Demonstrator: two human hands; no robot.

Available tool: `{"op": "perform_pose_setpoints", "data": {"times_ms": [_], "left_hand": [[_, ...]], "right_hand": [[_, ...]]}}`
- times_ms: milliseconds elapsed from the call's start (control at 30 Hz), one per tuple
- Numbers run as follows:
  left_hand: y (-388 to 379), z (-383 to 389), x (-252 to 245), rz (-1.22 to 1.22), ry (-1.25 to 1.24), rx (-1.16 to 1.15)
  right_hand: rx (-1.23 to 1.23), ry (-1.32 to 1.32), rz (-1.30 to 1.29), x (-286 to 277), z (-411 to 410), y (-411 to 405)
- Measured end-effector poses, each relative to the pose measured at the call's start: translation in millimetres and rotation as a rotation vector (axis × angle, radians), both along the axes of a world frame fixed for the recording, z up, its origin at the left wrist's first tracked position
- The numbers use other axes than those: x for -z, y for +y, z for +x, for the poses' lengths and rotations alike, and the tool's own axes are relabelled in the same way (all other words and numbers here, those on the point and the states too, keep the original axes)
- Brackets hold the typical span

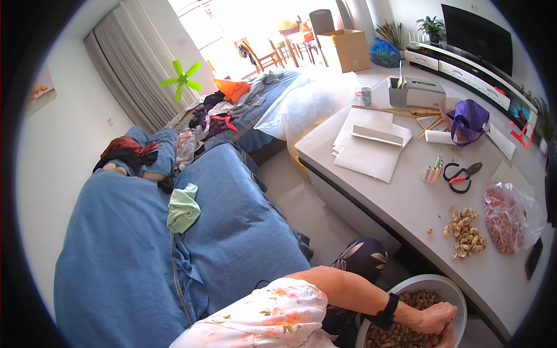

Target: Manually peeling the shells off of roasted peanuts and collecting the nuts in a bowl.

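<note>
A white basin (460, 300) holding many unshelled peanuts (394, 335) stands at the lower right beside the table. Over it, my left hand (435, 316), with a black band on the wrist, has its fingers curled in against my right hand (446, 337), which shows only in part at the bottom edge. Whether a peanut is between the fingers is hidden. On the table near the basin lie a pile of broken peanut shells (465, 235) and a clear plastic bag of shelled pinkish peanuts (504, 217).
The grey table (417, 204) also bears black-handled scissors (462, 177), small coloured tubes (433, 170), white paper sheets (370, 156), a purple bag (469, 122), a tissue box (417, 92) and a dark phone (534, 259). A blue-covered sofa (230, 204) with a green cloth (183, 209) stands at left.
</note>
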State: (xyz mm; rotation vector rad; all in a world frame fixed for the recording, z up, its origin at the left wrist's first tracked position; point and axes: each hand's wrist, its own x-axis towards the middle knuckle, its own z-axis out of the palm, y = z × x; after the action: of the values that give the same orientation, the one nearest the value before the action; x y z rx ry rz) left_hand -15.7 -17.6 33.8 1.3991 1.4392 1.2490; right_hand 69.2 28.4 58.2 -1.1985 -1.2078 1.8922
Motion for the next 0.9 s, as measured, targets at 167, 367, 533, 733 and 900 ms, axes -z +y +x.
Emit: {"op": "perform_pose_setpoints", "data": {"times_ms": [167,367,533,733,900], "left_hand": [[7.7,-9.6,-7.3,0.008,-0.021,-0.028],[8.2,-13.0,-15.6,0.002,-0.045,-0.039],[10.4,-7.0,5.5,-0.04,-0.091,-0.048],[36.2,-8.8,35.8,0.179,0.401,-0.004],[13.8,-49.5,-1.6,-0.19,-0.38,0.083]], "right_hand": [[0.002,-0.002,-0.008,0.3,-0.6,4.3],[-0.001,0.001,-0.022,0.9,2.5,1.9],[0.022,0.003,-0.024,2.3,5.7,-7.3],[0.184,0.082,-0.107,3.6,22.2,-9.4],[0.163,0.013,-0.168,5.5,10.5,-9.6]]}}
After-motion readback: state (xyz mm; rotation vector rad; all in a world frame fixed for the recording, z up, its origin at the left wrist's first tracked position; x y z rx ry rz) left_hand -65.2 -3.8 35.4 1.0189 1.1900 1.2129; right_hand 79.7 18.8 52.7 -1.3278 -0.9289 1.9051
